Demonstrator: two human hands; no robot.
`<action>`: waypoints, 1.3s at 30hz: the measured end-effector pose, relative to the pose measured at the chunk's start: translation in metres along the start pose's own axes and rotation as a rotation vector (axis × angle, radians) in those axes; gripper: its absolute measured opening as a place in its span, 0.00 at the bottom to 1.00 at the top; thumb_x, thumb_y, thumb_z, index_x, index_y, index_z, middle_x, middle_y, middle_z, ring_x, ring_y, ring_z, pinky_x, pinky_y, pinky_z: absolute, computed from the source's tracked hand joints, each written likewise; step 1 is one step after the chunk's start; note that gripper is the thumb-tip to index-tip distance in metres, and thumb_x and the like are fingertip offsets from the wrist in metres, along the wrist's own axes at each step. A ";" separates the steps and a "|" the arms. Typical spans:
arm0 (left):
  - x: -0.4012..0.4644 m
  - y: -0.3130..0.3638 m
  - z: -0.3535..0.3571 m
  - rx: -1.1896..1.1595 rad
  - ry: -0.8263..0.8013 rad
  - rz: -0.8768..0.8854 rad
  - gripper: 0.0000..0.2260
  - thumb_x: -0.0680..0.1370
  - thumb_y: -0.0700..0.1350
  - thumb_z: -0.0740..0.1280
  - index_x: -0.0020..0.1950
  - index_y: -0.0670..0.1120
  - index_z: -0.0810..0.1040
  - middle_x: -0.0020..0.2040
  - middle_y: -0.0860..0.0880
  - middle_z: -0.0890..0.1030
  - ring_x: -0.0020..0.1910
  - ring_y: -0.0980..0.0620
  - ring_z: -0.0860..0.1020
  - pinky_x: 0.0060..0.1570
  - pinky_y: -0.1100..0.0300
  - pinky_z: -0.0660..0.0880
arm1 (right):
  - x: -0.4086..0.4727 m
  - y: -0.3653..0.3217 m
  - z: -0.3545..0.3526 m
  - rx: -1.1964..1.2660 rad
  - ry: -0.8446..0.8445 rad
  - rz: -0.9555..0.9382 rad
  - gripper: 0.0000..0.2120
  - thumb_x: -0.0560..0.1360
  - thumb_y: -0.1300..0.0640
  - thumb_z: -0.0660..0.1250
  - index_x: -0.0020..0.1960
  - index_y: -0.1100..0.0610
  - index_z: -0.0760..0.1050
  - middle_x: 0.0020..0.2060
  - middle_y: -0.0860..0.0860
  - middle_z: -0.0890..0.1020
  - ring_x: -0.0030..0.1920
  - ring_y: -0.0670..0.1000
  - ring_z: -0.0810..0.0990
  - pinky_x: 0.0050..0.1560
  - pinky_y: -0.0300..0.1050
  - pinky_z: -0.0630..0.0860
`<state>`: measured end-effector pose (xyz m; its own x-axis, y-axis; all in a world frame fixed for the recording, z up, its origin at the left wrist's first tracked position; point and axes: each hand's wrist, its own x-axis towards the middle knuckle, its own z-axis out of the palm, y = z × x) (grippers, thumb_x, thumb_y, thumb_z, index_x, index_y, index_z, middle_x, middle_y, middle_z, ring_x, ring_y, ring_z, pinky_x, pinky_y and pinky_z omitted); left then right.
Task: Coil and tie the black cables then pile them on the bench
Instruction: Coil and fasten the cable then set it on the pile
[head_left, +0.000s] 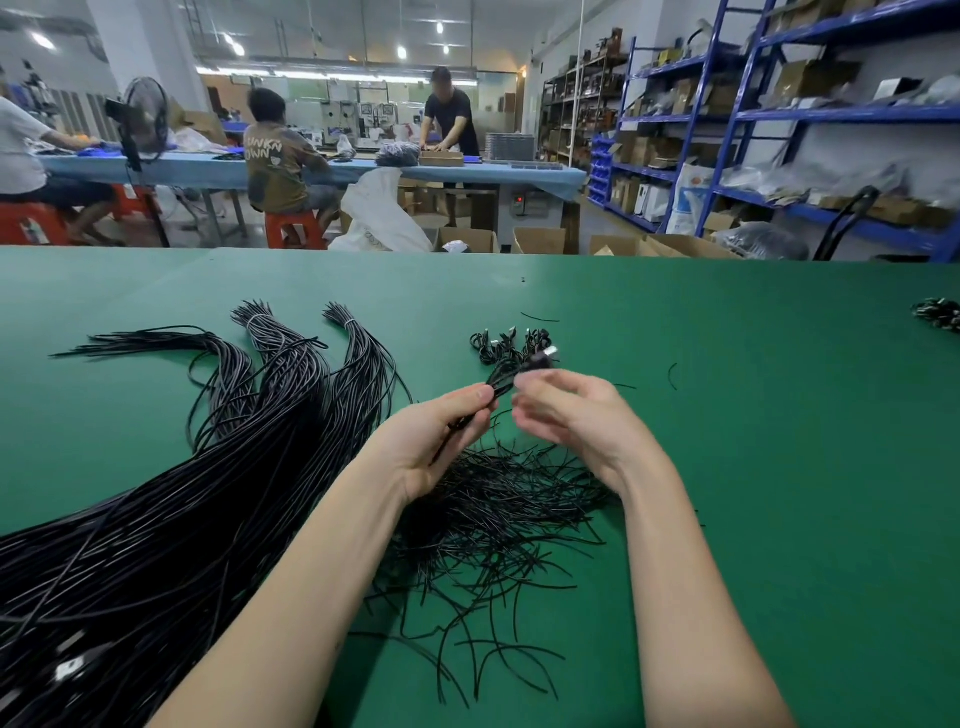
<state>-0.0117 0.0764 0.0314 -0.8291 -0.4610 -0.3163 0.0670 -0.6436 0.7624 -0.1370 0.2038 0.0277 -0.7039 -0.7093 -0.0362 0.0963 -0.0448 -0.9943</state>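
Black cable (506, 371), folded into a short coil, sat raised above the green desk (727, 415) between your two hands, its plug end (545, 356) pointing up and away from you. Your left hand (436, 441) pinched the coil, thumb and fingers (480, 395) curled round the strands near their middle, with the loose tail running down through your palm. Your right hand (566, 415) was just beside it and blurred; its fingers were curled near the plug end, but you could not tell from the view whether they gripped the cable or a tie. Under your wrists lay a loose heap of short black ties (498, 514), spread over the desk towards you. To your left, long bundles of uncoiled cables (208, 493) fanned out across the desk, two of them bound near their far tips with pale bands (347, 323). Just beyond your hands lay a small pile of finished coils (511, 345), and another pile (940, 314) lay at the far right edge. Behind the desk, people (280, 150) worked at a blue table (363, 171), with blue shelving (779, 114) to the right.
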 end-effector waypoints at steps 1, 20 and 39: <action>0.001 0.000 -0.002 -0.031 0.019 0.013 0.02 0.75 0.34 0.72 0.46 0.37 0.83 0.40 0.42 0.85 0.32 0.54 0.83 0.32 0.69 0.79 | -0.001 0.003 -0.001 -0.226 0.004 0.027 0.13 0.73 0.53 0.78 0.56 0.56 0.83 0.46 0.51 0.87 0.46 0.49 0.87 0.50 0.42 0.83; 0.001 0.006 -0.005 -0.159 0.120 0.095 0.02 0.76 0.35 0.72 0.48 0.37 0.83 0.41 0.43 0.85 0.30 0.55 0.83 0.31 0.69 0.79 | -0.010 -0.007 0.020 -1.224 0.092 0.093 0.12 0.77 0.61 0.66 0.48 0.47 0.85 0.50 0.49 0.85 0.49 0.54 0.82 0.50 0.45 0.79; 0.001 0.006 -0.008 -0.152 0.126 0.091 0.04 0.75 0.36 0.74 0.49 0.38 0.84 0.42 0.43 0.86 0.32 0.55 0.83 0.33 0.68 0.80 | -0.015 -0.005 0.001 -1.056 0.007 0.171 0.09 0.74 0.60 0.72 0.41 0.48 0.86 0.39 0.47 0.86 0.43 0.48 0.84 0.44 0.41 0.79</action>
<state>-0.0074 0.0672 0.0310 -0.7405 -0.5880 -0.3255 0.2294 -0.6764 0.6999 -0.1262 0.2138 0.0337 -0.7433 -0.6442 -0.1803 -0.4614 0.6889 -0.5590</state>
